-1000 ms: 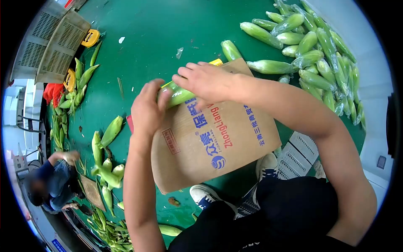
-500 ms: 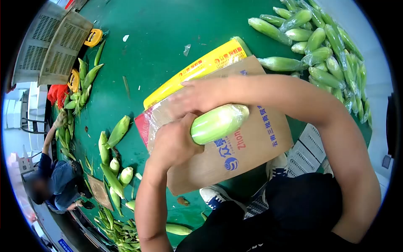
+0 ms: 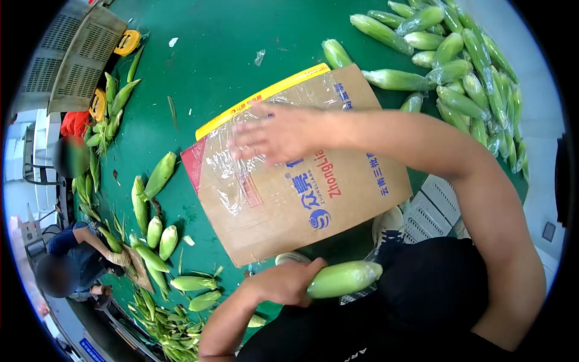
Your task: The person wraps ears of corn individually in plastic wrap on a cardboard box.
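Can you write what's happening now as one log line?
left hand: holding corn | right hand: open, over film on cardboard | wrapped pile: upper right | co-worker: far left

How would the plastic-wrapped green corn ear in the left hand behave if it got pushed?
The wrapped corn ear looks stiff, jutting straight from the left hand. Its rounded sides would probably let it roll. The shiny clear film may make it slightly slippery.
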The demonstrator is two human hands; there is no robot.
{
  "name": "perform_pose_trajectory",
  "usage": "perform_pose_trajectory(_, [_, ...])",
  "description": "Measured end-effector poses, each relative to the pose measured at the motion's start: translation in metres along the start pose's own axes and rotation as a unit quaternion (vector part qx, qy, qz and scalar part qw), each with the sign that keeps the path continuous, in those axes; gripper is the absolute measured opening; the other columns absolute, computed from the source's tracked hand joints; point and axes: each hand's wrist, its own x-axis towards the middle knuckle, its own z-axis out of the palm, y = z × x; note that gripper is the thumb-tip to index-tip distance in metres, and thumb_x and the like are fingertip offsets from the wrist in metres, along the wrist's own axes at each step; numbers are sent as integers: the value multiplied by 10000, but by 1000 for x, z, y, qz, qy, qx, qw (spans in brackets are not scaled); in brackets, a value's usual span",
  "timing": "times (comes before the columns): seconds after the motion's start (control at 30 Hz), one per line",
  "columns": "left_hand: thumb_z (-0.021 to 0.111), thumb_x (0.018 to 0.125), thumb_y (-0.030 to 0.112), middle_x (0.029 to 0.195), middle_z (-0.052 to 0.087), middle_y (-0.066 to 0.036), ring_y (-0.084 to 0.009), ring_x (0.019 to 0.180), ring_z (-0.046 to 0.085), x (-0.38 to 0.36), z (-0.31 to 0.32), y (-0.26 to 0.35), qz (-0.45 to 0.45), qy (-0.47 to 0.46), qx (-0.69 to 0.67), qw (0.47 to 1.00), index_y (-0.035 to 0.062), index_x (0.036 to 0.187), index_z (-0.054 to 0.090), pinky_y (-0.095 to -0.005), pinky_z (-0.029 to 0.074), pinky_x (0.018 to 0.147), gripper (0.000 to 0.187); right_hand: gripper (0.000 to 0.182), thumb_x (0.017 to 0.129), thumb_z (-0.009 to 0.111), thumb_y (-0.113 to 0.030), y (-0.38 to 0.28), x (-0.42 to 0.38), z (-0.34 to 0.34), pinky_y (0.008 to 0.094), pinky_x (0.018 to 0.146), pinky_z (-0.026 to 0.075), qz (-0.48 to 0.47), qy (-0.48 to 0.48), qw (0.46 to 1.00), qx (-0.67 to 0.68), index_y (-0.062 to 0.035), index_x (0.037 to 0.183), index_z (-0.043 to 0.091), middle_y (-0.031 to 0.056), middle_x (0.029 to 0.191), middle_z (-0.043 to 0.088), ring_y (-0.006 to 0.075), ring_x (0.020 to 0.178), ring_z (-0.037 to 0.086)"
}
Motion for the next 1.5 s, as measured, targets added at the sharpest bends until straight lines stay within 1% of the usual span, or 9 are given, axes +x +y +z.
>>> perform_pose_trajectory(0.17, [767, 786, 55, 1411, 597, -220, -365, 1288, 610, -63, 2, -34, 146, 119, -134, 973, 52, 1562, 371, -429, 480, 1090, 871, 1127, 811, 506, -920, -129, -37, -111, 523, 1042, 467, 102, -387, 798, 450, -32, 1504, 459, 233, 1400, 534, 385, 1261, 559])
perform_pose_trajectory(0.3, [839, 735, -69, 1319, 686, -205, -323, 1294, 623, -100, -8, -32, 233, 340, -254, 875, 11, 1271, 682, -453, 489, 1069, 565, 939, 818, 838, -410, -169, -49, -86, 425, 980, 489, 253, -187, 681, 662, 20, 1524, 392, 189, 1247, 564, 349, 1163, 587])
perform_pose_trajectory(0.6, [635, 909, 106, 1011, 557, -163, -310, 872, 632, -48, -8, -6, 442, 515, -423, 600, 33, 1079, 495, -449, 591, 754, 232, 1149, 824, 904, -302, -213, -35, -52, 446, 1196, 352, 204, -39, 570, 795, -103, 1657, 138, 125, 1580, 346, 257, 1463, 354])
perform_pose_trajectory(0.77, [604, 977, 192, 1449, 457, -270, -401, 1165, 600, -41, -23, -9, 285, 783, -75, 548, 127, 1530, 398, -527, 515, 981, 595, 848, 824, 856, -226, -196, -7, -83, 373, 577, 614, 265, -29, 120, 956, -49, 1503, 380, 205, 1177, 623, 352, 976, 722])
perform_pose_trajectory(0.93, [645, 976, 368, 1352, 643, -181, -373, 1195, 621, -28, -14, -79, 121, 782, 200, 577, 19, 1351, 643, -495, 486, 997, 512, 731, 960, 683, -435, -156, -45, -86, 367, 620, 637, 411, 161, 216, 871, -4, 1486, 414, 218, 1257, 622, 322, 942, 712])
perform_pose_trajectory(1.0, [577, 1043, 369, 1338, 634, -132, -255, 1230, 596, -23, 41, -213, 123, 895, -222, 366, 47, 1274, 632, -418, 482, 987, 399, 692, 1020, 612, -461, -115, -66, -104, 358, 723, 644, 511, 339, 209, 762, 3, 1494, 415, 194, 1334, 597, 264, 973, 700])
perform_pose_trajectory(1.13, [590, 990, 585, 1223, 651, -216, -367, 1102, 626, -145, 159, -432, -591, 764, -244, 82, 2, 1300, 609, -523, 495, 978, 661, 585, 1038, 584, -481, 49, -302, -120, 423, 902, 572, 454, 481, 313, 682, -9, 1381, 536, 155, 1223, 666, 285, 1033, 669])
perform_pose_trajectory(1.27, [693, 962, 461, 1198, 688, -198, -417, 1007, 678, -157, 201, -434, -200, 669, -681, 221, 31, 1246, 626, -665, 529, 857, 521, 578, 1045, 517, -562, 94, -548, -135, 487, 955, 497, 394, 603, 334, 609, -30, 1217, 663, 128, 1098, 702, 296, 1068, 623])
perform_pose_trajectory(1.5, [743, 834, 5, 1354, 567, -199, -342, 1169, 587, -129, 85, -288, -29, 899, -396, 185, 30, 1499, 386, -461, 517, 1012, 755, 651, 979, 560, -658, -16, -135, -118, 423, 656, 506, 702, -55, 700, 117, -46, 862, 749, 152, 775, 698, 282, 730, 686])
